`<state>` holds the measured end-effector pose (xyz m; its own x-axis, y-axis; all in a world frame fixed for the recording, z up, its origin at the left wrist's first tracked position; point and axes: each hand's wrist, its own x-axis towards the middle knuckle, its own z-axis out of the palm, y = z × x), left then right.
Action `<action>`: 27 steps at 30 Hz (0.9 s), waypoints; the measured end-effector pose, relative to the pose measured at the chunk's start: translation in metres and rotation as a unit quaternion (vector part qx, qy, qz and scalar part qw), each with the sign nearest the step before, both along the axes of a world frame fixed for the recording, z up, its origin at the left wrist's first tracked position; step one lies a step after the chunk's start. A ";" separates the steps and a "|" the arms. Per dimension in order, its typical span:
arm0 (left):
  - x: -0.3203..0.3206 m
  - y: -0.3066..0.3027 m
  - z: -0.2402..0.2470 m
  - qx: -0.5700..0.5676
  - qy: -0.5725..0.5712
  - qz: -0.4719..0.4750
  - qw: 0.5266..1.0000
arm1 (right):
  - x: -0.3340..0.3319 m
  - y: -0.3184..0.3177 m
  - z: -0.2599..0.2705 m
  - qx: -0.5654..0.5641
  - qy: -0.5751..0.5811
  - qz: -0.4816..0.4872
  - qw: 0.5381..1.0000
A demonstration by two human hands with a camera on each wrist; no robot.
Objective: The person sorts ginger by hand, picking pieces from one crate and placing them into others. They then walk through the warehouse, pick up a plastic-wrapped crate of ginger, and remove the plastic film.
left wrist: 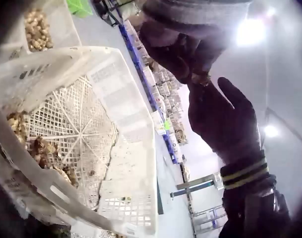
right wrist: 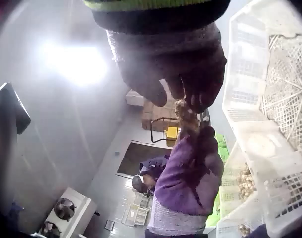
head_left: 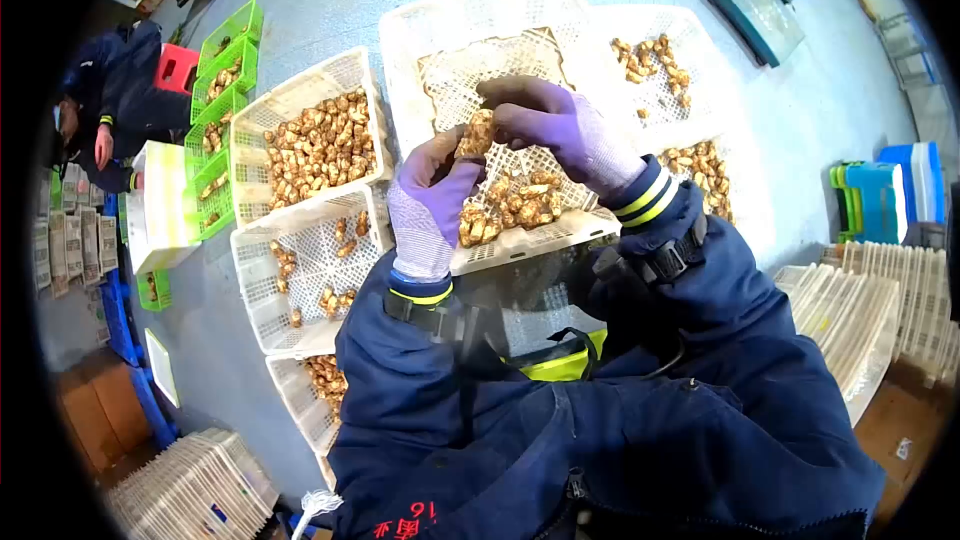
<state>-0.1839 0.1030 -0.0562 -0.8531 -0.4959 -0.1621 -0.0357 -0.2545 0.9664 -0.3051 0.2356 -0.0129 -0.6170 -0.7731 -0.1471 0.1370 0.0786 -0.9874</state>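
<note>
A stubby, knobbly brown-and-tan mushroom-like piece (head_left: 477, 132) is between my two hands, above a white slatted crate (head_left: 545, 246). The thumb and fingers of my left hand (head_left: 432, 208), in a purple-and-white glove with darkened fingertips, pinch its lower left side. From the upper right, my right hand (head_left: 572, 132), gloved the same way, pinches its other side with thumb and fingertips. Both wrist views show the hands meeting at the piece, with the left hand (right wrist: 188, 178) below it in the right wrist view. Similar pieces (head_left: 525, 202) lie heaped in the crate's near end.
White crates (head_left: 250, 130) with many such pieces stand left and right of mine. Green baskets (head_left: 228, 65) line up farther left, near another person (head_left: 120, 90). Stacks of white crates (head_left: 195, 490) flank me. A platform scale (head_left: 757, 15) stands at the back right.
</note>
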 end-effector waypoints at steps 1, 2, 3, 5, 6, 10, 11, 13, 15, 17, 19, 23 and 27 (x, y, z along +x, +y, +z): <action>-0.003 0.004 -0.003 -0.034 -0.003 0.017 0.999 | -0.004 -0.001 -0.008 0.020 0.002 -0.001 1.000; -0.005 0.007 -0.005 -0.047 -0.008 0.017 0.999 | -0.004 -0.004 -0.015 0.003 -0.015 -0.034 0.999; -0.006 0.011 -0.005 -0.059 -0.013 0.016 0.998 | -0.006 -0.003 -0.018 0.009 -0.024 -0.028 0.999; -0.010 0.016 -0.002 -0.048 -0.019 0.005 0.999 | -0.012 0.001 -0.021 0.023 -0.039 -0.014 0.999; -0.011 0.017 0.001 -0.025 -0.021 -0.007 0.999 | -0.014 0.002 -0.025 0.020 -0.045 -0.012 0.999; -0.006 0.008 0.008 0.056 -0.009 -0.095 0.994 | -0.024 0.012 -0.024 -0.002 -0.068 0.005 0.998; -0.005 0.005 0.004 0.091 0.009 -0.118 0.989 | -0.022 0.013 -0.022 -0.023 -0.062 0.002 0.998; -0.008 -0.003 -0.004 -0.014 0.000 -0.065 0.998 | -0.032 0.017 -0.024 -0.035 -0.040 0.038 0.998; -0.013 -0.008 -0.019 0.001 -0.022 -0.062 0.998 | -0.035 0.016 -0.022 0.017 0.047 0.043 0.998; -0.011 -0.002 -0.019 0.119 -0.060 -0.113 0.985 | -0.026 0.011 -0.028 0.033 0.098 0.083 0.991; -0.009 -0.004 -0.024 0.198 -0.068 -0.180 0.961 | -0.013 0.002 -0.022 0.088 0.152 0.083 0.981; -0.008 -0.044 -0.034 0.236 0.019 0.037 0.971 | -0.049 -0.001 -0.048 0.201 0.217 0.008 0.955; 0.007 -0.105 -0.019 0.403 0.142 0.125 0.896 | -0.043 -0.042 -0.094 0.434 0.349 0.364 0.747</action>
